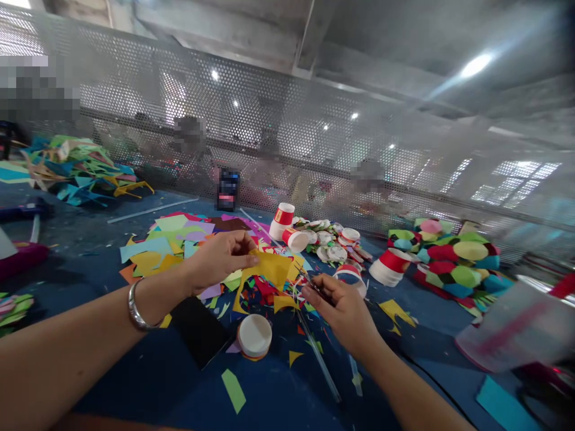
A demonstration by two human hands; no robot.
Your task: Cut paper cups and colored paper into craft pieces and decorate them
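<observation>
My left hand point(223, 260) pinches a piece of yellow paper point(275, 269) by its upper left edge, with a cut strip hanging down on its left side. In my right hand point(344, 305) is a pair of scissors point(309, 280), fingers closed round the handles. The blades are at the paper's right edge; I cannot tell whether they touch it. Below the hands stands a white paper cup point(255, 335), seen from above. Small coloured paper scraps point(265, 291) lie under the yellow sheet. A black sheet point(200, 329) lies below my left wrist.
Red and white paper cups point(284, 216) stand behind, near a pile of round pieces point(330, 239). Clear sticks point(318, 356) lie in front. At right are a stack of coloured pieces point(462, 251) and a translucent container point(512, 323). A phone point(228, 188) leans against the perforated screen point(269, 120).
</observation>
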